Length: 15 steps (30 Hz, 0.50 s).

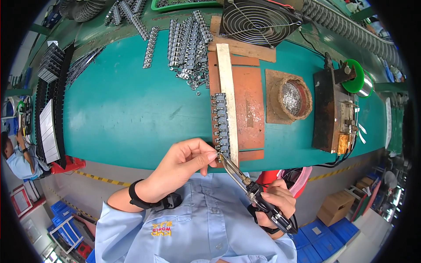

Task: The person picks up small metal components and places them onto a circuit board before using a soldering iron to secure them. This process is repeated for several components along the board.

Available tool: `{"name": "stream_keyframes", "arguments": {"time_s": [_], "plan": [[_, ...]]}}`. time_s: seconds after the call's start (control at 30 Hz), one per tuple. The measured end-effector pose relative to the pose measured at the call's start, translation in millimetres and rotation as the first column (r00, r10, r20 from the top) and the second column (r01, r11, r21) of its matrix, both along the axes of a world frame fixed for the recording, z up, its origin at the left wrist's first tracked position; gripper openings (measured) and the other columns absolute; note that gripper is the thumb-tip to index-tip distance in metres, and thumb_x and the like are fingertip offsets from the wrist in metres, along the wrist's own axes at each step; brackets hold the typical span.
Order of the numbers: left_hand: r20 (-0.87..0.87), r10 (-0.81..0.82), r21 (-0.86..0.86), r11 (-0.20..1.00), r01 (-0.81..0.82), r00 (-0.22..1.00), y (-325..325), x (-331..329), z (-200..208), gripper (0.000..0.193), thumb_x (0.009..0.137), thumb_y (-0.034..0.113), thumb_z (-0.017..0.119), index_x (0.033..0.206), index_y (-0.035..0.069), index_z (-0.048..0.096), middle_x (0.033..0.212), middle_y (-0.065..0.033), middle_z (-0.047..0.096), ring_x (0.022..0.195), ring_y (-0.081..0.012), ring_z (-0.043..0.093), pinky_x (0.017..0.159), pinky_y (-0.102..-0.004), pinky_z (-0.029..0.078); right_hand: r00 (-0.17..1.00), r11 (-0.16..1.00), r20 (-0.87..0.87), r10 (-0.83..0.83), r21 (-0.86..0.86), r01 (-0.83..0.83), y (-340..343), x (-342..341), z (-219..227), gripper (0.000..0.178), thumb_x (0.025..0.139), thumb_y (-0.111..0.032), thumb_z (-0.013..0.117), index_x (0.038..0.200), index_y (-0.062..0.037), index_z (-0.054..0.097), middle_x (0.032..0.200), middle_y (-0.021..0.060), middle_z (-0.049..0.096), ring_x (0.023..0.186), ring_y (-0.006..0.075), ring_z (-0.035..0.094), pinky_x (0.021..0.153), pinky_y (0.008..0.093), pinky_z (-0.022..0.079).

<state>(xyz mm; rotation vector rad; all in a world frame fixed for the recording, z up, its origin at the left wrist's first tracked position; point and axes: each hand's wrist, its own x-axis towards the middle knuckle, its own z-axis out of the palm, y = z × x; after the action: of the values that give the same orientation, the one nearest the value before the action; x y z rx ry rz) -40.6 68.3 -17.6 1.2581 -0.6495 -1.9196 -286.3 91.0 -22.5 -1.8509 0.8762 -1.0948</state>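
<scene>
A strip of small dark circuit boards (222,120) lies along the left side of a pale wooden bar (226,74) on a reddish-brown board (249,105). My left hand (186,162) is closed in a pinch at the strip's near end; whatever sits between thumb and fingertip is too small to name. From the right, my right hand (278,201) grips a black-handled soldering iron (256,192) with a metal guide tube along it. Its tip points up and left, meeting the strip's near end close to my left fingertips.
More board strips (188,41) and loose small parts (193,76) lie at the back. A fan (258,22) stands behind the brown board. To the right are a round pot (302,98), a dark metal box (324,109) and a green solder spool (353,76). Black racks (57,96) line the left.
</scene>
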Motion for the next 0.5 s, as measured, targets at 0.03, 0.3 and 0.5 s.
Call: {"name": "stream_keyframes", "arguments": {"time_s": [0.03,0.3,0.5], "plan": [[0.001,0.001,0.002,1.0,-0.001,1.0,0.4,0.2,-0.2,0.012,0.086,0.013,0.054,0.084,0.002,0.056,0.076,-0.0038,0.058,0.063,-0.008,0.05,0.06,-0.0208,0.041,1.0,1.0,-0.009,0.001,0.002,-0.001,-0.2,0.2,-0.1,0.036,0.063,-0.018,0.072,0.091,0.0003,0.06,0.057,0.0052,0.057,0.048,0.0178,0.052,0.059,0.0301,0.04],[-0.01,-0.001,-0.005,1.0,0.001,1.0,0.4,0.5,-0.6,0.012,0.086,0.013,0.054,0.084,0.001,0.056,0.077,-0.0037,0.057,0.063,-0.008,0.05,0.06,-0.0206,0.04,1.0,1.0,-0.018,0.003,-0.029,-0.003,-0.7,0.8,-0.3,0.035,0.065,-0.019,0.07,0.092,-0.0003,0.06,0.057,0.0049,0.058,0.047,0.0176,0.052,0.058,0.0299,0.041],[-0.009,-0.002,-0.004,1.0,0.002,1.0,1.0,0.6,-1.8,0.012,0.086,0.013,0.053,0.084,0.001,0.055,0.078,-0.0038,0.058,0.064,-0.0079,0.05,0.061,-0.0205,0.04,1.0,0.999,0.0,-0.02,-0.032,0.02,-0.3,2.8,-0.9,0.034,0.065,-0.02,0.07,0.092,-0.0006,0.06,0.056,0.0048,0.057,0.047,0.0176,0.052,0.058,0.0299,0.042]]}}
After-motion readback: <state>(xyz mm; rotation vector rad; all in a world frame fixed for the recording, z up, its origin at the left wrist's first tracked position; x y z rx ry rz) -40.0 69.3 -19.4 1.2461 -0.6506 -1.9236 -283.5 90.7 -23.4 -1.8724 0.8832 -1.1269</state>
